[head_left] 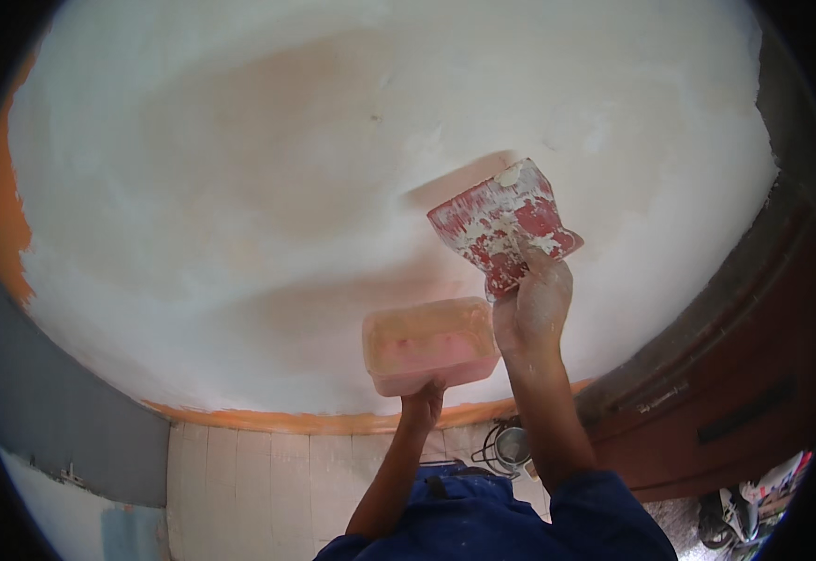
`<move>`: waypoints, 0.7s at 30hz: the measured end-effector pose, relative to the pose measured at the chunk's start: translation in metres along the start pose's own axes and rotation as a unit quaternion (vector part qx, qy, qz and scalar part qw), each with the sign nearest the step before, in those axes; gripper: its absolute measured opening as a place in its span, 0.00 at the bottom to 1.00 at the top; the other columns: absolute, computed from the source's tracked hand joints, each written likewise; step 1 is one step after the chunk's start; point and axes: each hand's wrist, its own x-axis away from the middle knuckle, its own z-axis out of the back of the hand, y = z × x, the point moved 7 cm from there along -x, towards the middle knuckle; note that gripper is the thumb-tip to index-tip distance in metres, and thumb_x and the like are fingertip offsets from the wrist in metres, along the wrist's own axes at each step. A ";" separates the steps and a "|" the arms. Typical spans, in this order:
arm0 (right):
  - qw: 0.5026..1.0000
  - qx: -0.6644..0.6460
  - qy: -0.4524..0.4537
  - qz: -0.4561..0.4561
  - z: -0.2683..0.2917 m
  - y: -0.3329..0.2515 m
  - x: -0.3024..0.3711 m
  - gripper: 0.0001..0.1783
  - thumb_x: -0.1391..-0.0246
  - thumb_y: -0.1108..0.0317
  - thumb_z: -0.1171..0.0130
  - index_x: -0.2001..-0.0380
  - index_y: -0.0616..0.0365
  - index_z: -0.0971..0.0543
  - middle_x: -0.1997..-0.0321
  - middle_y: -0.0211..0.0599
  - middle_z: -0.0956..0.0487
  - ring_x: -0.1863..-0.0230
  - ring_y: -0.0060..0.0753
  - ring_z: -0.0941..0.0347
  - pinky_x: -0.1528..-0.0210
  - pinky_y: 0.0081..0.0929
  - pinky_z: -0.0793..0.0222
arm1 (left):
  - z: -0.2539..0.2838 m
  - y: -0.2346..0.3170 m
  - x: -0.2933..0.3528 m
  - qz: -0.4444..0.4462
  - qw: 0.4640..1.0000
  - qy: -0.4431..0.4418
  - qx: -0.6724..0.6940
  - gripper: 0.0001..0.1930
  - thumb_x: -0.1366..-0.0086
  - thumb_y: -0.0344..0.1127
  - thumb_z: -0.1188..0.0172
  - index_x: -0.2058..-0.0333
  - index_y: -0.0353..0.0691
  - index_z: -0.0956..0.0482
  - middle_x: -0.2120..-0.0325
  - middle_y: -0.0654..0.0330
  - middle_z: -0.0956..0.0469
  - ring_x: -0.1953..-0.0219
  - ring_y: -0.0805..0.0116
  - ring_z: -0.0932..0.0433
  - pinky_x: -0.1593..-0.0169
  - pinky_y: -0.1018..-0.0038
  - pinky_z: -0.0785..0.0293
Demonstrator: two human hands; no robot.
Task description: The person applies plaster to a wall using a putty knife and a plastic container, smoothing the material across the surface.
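My right hand (539, 304) is closed round a wide red putty knife (511, 220), its face smeared with dried white filler. The blade's straight edge points up and to the left, close to the whitened wall (267, 187); whether it touches cannot be made out. Below and to the left, my left hand (424, 404) grips a pinkish rectangular plastic tub (431, 379) from underneath. Its open top faces me, and pale residue coats the inside walls. How much filler lies in it is hard to tell.
Orange paint (1, 206) borders the wall at the left and along its foot. A dark red door (735, 374) stands at the right. On the tiled floor (258, 477) a metal bucket (512, 447) sits near my body. Assorted items (754, 510) lie at the lower right.
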 end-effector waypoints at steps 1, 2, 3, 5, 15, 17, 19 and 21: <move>1.000 -0.002 0.002 0.010 -0.004 0.000 0.001 0.10 0.51 0.78 0.56 0.63 0.66 0.32 0.65 0.37 0.27 0.66 0.28 0.30 0.68 0.23 0.33 | 0.001 0.001 -0.004 -0.004 1.000 0.004 -0.016 0.30 0.51 0.14 0.49 0.50 0.42 0.44 0.59 0.58 0.35 0.61 0.69 0.29 0.58 0.74 0.25; 1.000 -0.004 0.008 0.021 -0.005 0.000 0.001 0.10 0.51 0.78 0.56 0.63 0.65 0.32 0.65 0.37 0.27 0.67 0.29 0.30 0.68 0.23 0.33 | -0.010 0.005 -0.009 -0.005 0.999 0.007 -0.033 0.29 0.51 0.14 0.48 0.51 0.41 0.43 0.61 0.59 0.35 0.63 0.70 0.29 0.60 0.75 0.25; 1.000 -0.001 0.023 0.018 -0.003 0.003 0.000 0.10 0.51 0.78 0.56 0.63 0.65 0.32 0.65 0.37 0.28 0.67 0.28 0.30 0.68 0.23 0.33 | -0.018 0.007 -0.012 -0.006 0.999 0.011 -0.050 0.29 0.52 0.13 0.48 0.51 0.41 0.43 0.62 0.59 0.34 0.65 0.71 0.28 0.61 0.76 0.24; 0.999 0.003 0.051 0.011 0.001 0.011 -0.002 0.10 0.51 0.78 0.56 0.64 0.64 0.31 0.66 0.37 0.28 0.68 0.28 0.30 0.70 0.23 0.34 | -0.023 0.010 -0.014 -0.005 0.999 0.014 -0.045 0.29 0.52 0.13 0.47 0.51 0.41 0.43 0.63 0.59 0.34 0.64 0.70 0.28 0.62 0.76 0.24; 0.982 0.037 0.128 0.137 -0.008 0.008 0.011 0.04 0.52 0.76 0.54 0.70 0.62 0.33 0.75 0.29 0.34 0.76 0.20 0.41 0.74 0.18 0.42 | -0.020 -0.018 -0.010 -0.010 0.999 0.043 0.013 0.31 0.51 0.14 0.46 0.49 0.42 0.45 0.58 0.56 0.33 0.57 0.65 0.29 0.60 0.72 0.24; 0.981 0.003 0.148 0.128 -0.010 0.009 0.009 0.03 0.51 0.76 0.55 0.71 0.62 0.33 0.74 0.29 0.34 0.75 0.21 0.41 0.73 0.19 0.41 | -0.006 -0.026 -0.015 0.002 0.999 0.038 0.005 0.31 0.51 0.15 0.46 0.48 0.42 0.45 0.56 0.55 0.35 0.54 0.63 0.30 0.58 0.70 0.24; 0.981 0.034 0.146 0.122 -0.009 0.012 0.011 0.03 0.50 0.76 0.56 0.70 0.62 0.33 0.73 0.30 0.34 0.74 0.23 0.40 0.72 0.20 0.41 | 0.009 -0.033 -0.017 0.008 0.999 0.037 0.003 0.32 0.51 0.15 0.46 0.48 0.42 0.46 0.54 0.55 0.36 0.53 0.62 0.31 0.56 0.69 0.25; 0.976 0.127 0.125 0.122 -0.010 0.012 0.009 0.04 0.49 0.76 0.56 0.70 0.62 0.33 0.72 0.32 0.34 0.72 0.24 0.39 0.70 0.22 0.40 | 0.007 -0.028 -0.019 0.002 0.999 0.045 0.000 0.32 0.51 0.15 0.46 0.48 0.42 0.46 0.54 0.55 0.36 0.53 0.62 0.31 0.56 0.69 0.25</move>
